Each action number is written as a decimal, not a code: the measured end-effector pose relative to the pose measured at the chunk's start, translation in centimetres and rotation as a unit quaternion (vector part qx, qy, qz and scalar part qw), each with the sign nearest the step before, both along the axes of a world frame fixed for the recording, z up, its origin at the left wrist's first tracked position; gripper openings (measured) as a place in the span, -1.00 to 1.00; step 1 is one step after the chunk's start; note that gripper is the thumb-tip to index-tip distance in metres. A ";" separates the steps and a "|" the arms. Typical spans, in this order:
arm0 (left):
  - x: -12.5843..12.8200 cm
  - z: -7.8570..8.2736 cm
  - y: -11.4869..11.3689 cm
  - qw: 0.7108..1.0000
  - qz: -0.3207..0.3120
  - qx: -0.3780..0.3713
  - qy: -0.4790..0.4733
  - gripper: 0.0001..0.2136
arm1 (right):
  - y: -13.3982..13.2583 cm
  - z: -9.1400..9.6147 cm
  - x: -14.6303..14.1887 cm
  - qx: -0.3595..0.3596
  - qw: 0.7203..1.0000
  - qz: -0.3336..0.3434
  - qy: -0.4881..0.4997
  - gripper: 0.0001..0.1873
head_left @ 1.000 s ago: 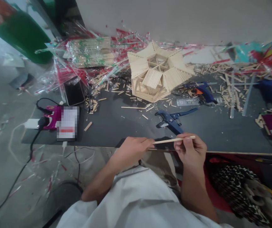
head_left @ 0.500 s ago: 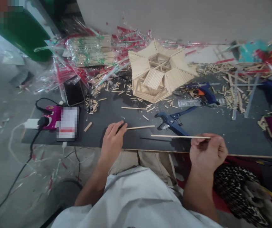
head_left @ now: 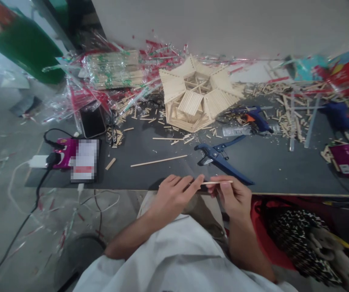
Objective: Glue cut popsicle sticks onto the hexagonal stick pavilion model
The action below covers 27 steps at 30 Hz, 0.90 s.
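A thin stick [head_left: 217, 182] is pinched in my right hand [head_left: 235, 196] at the near edge of the desk [head_left: 126, 176]. My left hand [head_left: 174, 196] lies over its other part; whether it grips, I cannot tell. Beyond lie a second stick [head_left: 159, 160], a cutter [head_left: 214, 154] and a wooden star [head_left: 192, 102].

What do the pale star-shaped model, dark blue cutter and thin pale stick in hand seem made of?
Pale star-shaped model: probably bare matte wood, ridged like laid strips. Dark blue cutter: smooth painted metal or plastic, unclear which; shiny grey blade suggests metal. Thin pale stick: likely unfinished wood, dull cream.
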<state>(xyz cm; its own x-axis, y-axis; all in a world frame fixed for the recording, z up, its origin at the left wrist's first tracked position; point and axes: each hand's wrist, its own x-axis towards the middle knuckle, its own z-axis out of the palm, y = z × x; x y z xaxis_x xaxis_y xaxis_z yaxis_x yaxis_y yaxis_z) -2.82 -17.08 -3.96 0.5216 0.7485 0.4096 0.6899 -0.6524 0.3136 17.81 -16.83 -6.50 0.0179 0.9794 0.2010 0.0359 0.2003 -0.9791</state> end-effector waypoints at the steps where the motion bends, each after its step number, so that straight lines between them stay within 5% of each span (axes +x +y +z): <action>1: 0.3 0.0 0.0 1.000 -0.008 -0.024 -0.008 -0.67 | 0.0 0.3 0.1 0.017 0.998 0.000 -0.054 -0.76; 3: 0.6 -0.1 0.3 0.997 -0.012 -0.071 -0.036 -0.68 | 0.3 0.6 0.8 0.067 0.977 -0.030 -0.199 -0.77; 6: 0.6 -0.3 1.0 0.986 0.019 -0.140 -0.092 -0.71 | 1.4 0.3 2.7 0.138 0.902 -0.093 -0.399 -0.75; 10: 0.3 -0.3 2.4 0.956 0.064 -0.230 -0.173 -0.71 | 2.6 -1.2 5.2 0.167 0.842 -0.144 -0.492 -0.73; 16: -0.8 1.2 4.6 0.932 0.107 -0.250 -0.240 -0.71 | 2.5 -2.0 6.6 0.169 0.832 -0.192 -0.491 -0.80; 21: -1.1 3.9 7.3 0.920 0.126 -0.280 -0.245 -0.67 | 3.4 -1.2 7.0 0.139 0.851 -0.157 -0.482 -0.75; 27: 0.0 4.6 10.6 0.925 0.121 -0.274 -0.234 -0.68 | 7.5 5.6 5.9 0.165 0.886 -0.097 -0.422 -0.82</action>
